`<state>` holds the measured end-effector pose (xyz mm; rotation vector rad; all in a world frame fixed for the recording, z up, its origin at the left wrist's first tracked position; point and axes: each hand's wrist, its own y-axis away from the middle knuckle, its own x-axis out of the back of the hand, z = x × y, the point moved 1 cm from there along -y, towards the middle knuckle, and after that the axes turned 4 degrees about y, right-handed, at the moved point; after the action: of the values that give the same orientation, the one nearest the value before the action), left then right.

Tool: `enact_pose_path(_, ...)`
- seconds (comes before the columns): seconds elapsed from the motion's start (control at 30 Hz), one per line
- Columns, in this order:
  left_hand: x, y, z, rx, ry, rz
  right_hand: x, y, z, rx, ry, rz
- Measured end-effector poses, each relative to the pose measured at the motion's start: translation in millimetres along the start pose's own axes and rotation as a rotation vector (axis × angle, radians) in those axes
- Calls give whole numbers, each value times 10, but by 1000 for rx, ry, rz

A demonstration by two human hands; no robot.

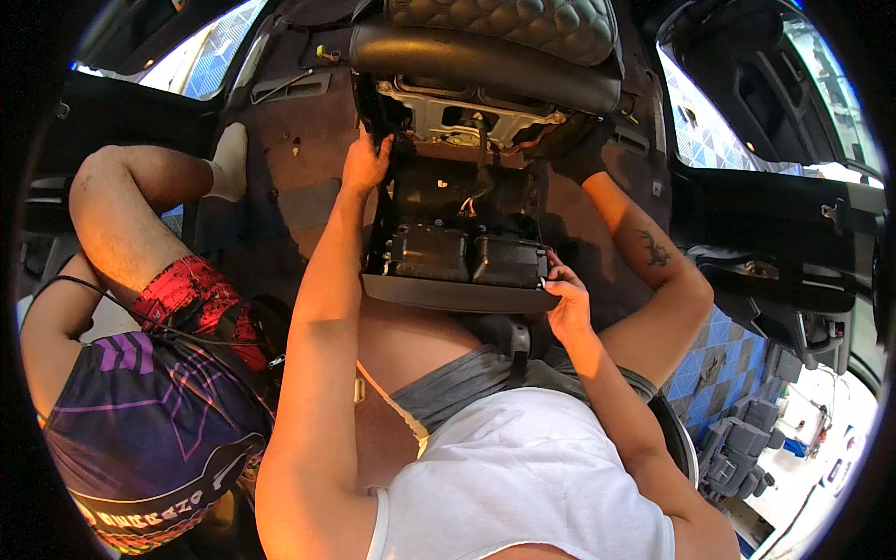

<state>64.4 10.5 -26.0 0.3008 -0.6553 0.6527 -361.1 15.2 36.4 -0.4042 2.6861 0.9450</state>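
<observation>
Between my legs is a black plastic console piece (457, 294), box-like, with two dark rounded compartments and a flat grey front edge. Its far end lies up against the metal bracket (471, 110) beneath a black quilted seat or armrest cushion (499, 28). My left hand (367, 163) is closed on the piece's far left side, fingers partly hidden behind it. At the near right corner, my right hand (567, 297) grips the edge between thumb and fingers. A light-coloured wire end (469, 205) shows inside the piece, below a dark cable running down from the bracket.
Another person (159, 401) in a dark patterned shirt sits close on my left. A screwdriver-like tool (283, 86) and a yellow-green connector (327, 53) lie on the brown carpet (303, 149). Open car doors (784, 224) stand at both sides. Loose grey parts (742, 448) sit outside, right.
</observation>
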Motion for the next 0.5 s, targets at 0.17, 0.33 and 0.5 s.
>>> enact_pose_path(0.17,-4,-47,-74,-93,72,21,62,29,-42,-3,-30,9)
enact_pose_path(0.33,-26,-124,-203,-170,145,11,115,-35,-32,-4,95,67)
enact_pose_path(0.5,-2,-122,-176,-73,137,16,47,-9,-96,-72,150,97)
